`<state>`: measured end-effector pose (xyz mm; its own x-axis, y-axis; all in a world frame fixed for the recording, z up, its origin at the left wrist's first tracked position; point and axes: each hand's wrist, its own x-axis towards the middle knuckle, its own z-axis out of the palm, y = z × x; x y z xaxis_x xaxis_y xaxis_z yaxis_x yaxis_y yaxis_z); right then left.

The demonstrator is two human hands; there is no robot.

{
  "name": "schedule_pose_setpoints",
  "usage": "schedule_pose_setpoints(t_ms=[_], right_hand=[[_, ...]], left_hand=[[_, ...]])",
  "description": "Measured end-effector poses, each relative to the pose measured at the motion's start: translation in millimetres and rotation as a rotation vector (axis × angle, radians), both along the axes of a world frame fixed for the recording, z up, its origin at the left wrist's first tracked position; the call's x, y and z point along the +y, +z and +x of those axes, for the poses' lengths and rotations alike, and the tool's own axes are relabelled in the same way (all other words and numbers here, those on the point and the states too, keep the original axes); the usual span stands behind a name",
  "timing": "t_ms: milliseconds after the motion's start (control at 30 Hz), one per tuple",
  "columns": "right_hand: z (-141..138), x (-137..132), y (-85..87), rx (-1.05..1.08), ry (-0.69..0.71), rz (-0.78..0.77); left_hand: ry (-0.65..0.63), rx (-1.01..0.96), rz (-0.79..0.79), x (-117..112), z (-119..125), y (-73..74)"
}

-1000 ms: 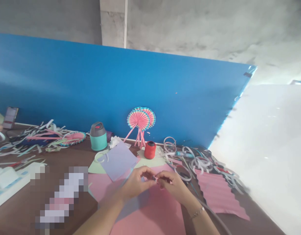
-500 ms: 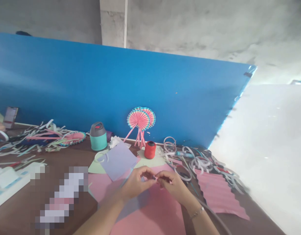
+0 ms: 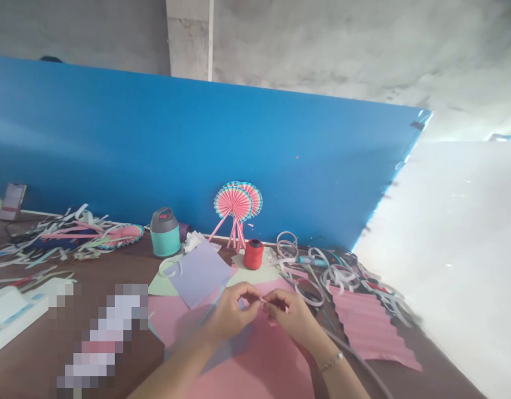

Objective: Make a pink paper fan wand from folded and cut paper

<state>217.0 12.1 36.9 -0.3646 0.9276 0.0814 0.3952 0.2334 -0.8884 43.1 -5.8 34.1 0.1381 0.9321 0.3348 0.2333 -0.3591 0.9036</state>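
Note:
Above the pink paper sheets point(image 3: 275, 360), my left hand point(image 3: 234, 310) and my right hand point(image 3: 290, 310) meet fingertip to fingertip. Both are closed in a pinch on a small pink piece of paper point(image 3: 262, 300), mostly hidden by the fingers. A red spool of thread point(image 3: 253, 256) stands upright just beyond them on pale green paper. To the left of it lies a lilac sheet point(image 3: 202, 271). Two round pleated paper fans point(image 3: 234, 204), pink with blue edges, lean against the blue partition behind.
A teal container with a grey handled lid point(image 3: 165, 235) stands left of centre. Curled paper strips point(image 3: 340, 277) and a pleated pink sheet point(image 3: 373, 330) lie at right. More strips, another fan point(image 3: 122, 236), a phone point(image 3: 12, 201) and a white power strip point(image 3: 29, 307) are at left.
My hands stay in nearly the same place, their fingertips shifting slightly on the small piece. The other person's hand at the far left has gone out of view.

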Motion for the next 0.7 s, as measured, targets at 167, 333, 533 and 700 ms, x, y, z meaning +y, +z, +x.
schedule_pose_setpoints(t_ms=[167, 333, 533, 700], right_hand=[[-2, -2, 2.2, 0.003, 0.0, -0.017], [0, -1, -0.5, -0.018, -0.009, -0.007], [1, -3, 4.6, -0.097, -0.028, 0.108], [8, -1, 9.4, -0.275, -0.094, 0.267]], left_hand=[[0.01, 0.012, 0.009, 1, 0, -1.2], [-0.011, 0.024, 0.003, 1, 1, -2.2], [0.013, 0.034, 0.055, 3, -2, -5.1], [0.07, -0.042, 0.056, 13, -15, -9.7]])
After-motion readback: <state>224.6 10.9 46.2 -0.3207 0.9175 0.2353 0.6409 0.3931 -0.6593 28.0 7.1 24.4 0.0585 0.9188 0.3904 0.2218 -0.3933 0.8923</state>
